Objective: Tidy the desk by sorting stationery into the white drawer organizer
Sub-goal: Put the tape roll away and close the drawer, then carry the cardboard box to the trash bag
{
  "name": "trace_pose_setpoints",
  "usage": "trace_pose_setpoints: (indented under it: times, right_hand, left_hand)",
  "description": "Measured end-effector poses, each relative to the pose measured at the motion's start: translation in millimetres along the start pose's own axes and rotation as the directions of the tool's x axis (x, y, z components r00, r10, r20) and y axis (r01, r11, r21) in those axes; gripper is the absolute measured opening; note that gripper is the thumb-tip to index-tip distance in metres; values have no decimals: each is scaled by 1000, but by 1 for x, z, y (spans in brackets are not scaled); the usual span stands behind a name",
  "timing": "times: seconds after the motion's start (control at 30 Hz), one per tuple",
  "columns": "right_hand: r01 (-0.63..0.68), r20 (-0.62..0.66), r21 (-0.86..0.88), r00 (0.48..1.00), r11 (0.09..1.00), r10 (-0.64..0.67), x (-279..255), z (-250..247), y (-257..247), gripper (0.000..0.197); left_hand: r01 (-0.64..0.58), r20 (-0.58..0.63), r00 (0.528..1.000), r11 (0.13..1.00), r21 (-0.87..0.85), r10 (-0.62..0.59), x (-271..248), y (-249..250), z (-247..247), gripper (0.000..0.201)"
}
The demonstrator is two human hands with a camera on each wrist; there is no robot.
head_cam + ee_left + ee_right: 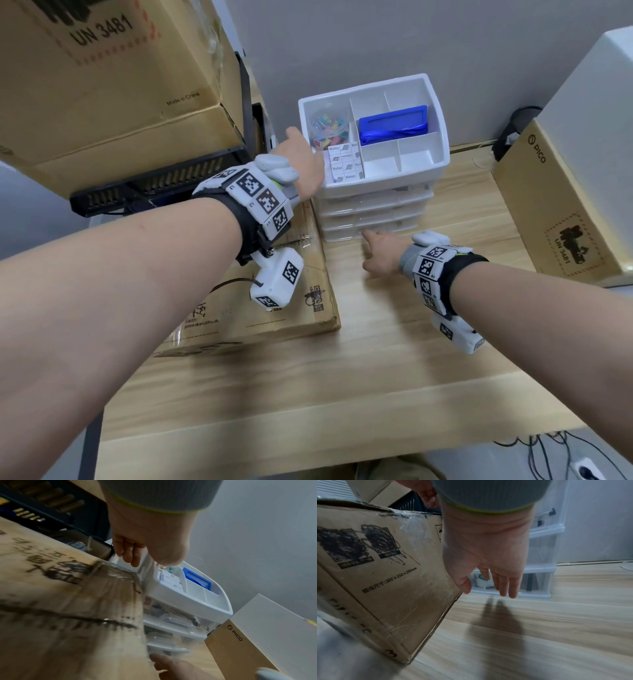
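The white drawer organizer (442, 147) stands at the back of the desk against the wall. Its open top tray holds a clear jar of coloured clips (327, 123), a pad of Notes stickers (344, 162) and a blue badge holder with lanyard (394, 125). Below are several clear drawers (373, 212), all pushed in. My left hand (301, 161) grips the tray's left wall, fingers (126, 553) curled outside it and thumb over the rim. My right hand (380, 253) hovers low before the bottom drawer (537, 582), its fingers (505, 586) straight and holding nothing.
A flat cardboard box (274, 308) lies close against the organizer's left side. A black rack (154, 185) carries a big carton (102, 85) behind it. A PICO carton (555, 205) and a white box (599, 85) stand to the right. Bare wooden desk (342, 377) lies in front.
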State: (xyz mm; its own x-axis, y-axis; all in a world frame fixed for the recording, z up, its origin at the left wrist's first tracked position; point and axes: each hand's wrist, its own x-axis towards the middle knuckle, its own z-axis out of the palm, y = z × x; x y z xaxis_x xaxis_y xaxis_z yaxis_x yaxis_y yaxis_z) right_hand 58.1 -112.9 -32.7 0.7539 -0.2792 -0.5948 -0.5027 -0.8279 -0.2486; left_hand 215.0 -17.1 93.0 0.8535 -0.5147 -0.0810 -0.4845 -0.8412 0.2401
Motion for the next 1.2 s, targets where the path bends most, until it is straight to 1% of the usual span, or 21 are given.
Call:
trace_pose_setpoints:
  times: [0.07, 0.13, 0.2, 0.3, 0.37, 0.43, 0.5, 0.57, 0.63, 0.67, 0.73, 0.77, 0.8, 0.87, 0.93, 0.97, 1.0, 1.07, 1.13, 1.2]
  right_hand:
    - [6, 7, -7, 1000, 1000, -6, -6, -3, -4, 66]
    - [17, 18, -21, 1000, 1000, -17, -8, -7, -6, 62]
    - [29, 43, -40, 999, 999, -28, -14, -12, -14, 60]
    - [72, 27, -45, 997, 996, -71, -20, -24, -32, 59]
    - [118, -9, -51, 993, 992, -118, -25, -31, -50, 55]
    - [140, -41, -18, 989, 990, -141, -27, -39, -57, 46]
    - [162, -80, 59, 984, 985, -157, -32, -43, -70, 39]
    - [153, -116, 187, 984, 970, -133, -38, -48, -80, 37]
    - [131, -157, 338, 984, 932, -81, -42, -50, -90, 39]
    - [97, -157, 450, 987, 887, -28, -45, -52, -90, 42]
    - [47, -133, 605, 990, 795, 42, -51, -49, -111, 54]
    - [24, -120, 667, 990, 745, 76, -52, -49, -114, 60]
    - [-6, -102, 695, 989, 719, 107, -53, -50, -120, 60]
    - [-58, -74, 699, 986, 713, 152, -54, -44, -136, 58]
    - [-92, -85, 702, 974, 707, 211, -56, -36, -149, 61]
    - [-93, -101, 717, 967, 691, 235, -55, -32, -151, 66]
    - [-93, -108, 736, 961, 671, 253, -54, -28, -153, 69]
    - [-86, -110, 768, 958, 634, 264, -54, -22, -153, 66]
    - [-97, -99, 797, 953, 596, 287, -54, -17, -151, 65]
    - [-111, -81, 817, 949, 565, 304, -55, -16, -147, 69]
  left_hand:
    - [7, -33, 999, 1000, 23, -7, -11, -14, -4, 45]
    - [-8, -30, 1000, 999, 46, 9, -19, -31, -6, 42]
    - [-14, -26, 1000, 998, 69, 16, -27, -59, -9, 40]
    - [23, -50, 999, 995, 97, -18, -39, -104, -19, 39]
    - [62, -105, 993, 992, 106, -51, -54, -136, -30, 39]
    - [112, -171, 981, 986, 123, -90, -63, -157, -39, 40]
    - [201, -236, 956, 974, 103, -172, -76, -182, -48, 39]
    - [305, -248, 926, 951, 47, -285, -90, -206, -52, 37]
    - [415, -206, 888, 909, -20, -410, -105, -231, -53, 40]
    - [453, -167, 876, 891, -38, -452, -110, -234, -52, 42]
    - [518, -46, 850, 848, -110, -525, -131, -258, -51, 42]
    - [520, 24, 852, 840, -153, -523, -136, -259, -46, 43]
    - [523, 100, 852, 827, -209, -514, -142, -262, -39, 47]
    - [523, 225, 852, 783, -337, -473, -156, -266, -29, 61]
    - [526, 329, 850, 701, -482, -411, -169, -266, -21, 67]
    - [519, 360, 854, 679, -520, -377, -173, -265, -17, 67]
    - [518, 383, 853, 670, -532, -355, -177, -263, -14, 67]
    - [503, 390, 859, 692, -518, -332, -184, -263, -7, 62]
    - [495, 380, 863, 704, -509, -332, -189, -264, -2, 56]
    - [502, 381, 860, 691, -520, -339, -187, -264, -2, 50]
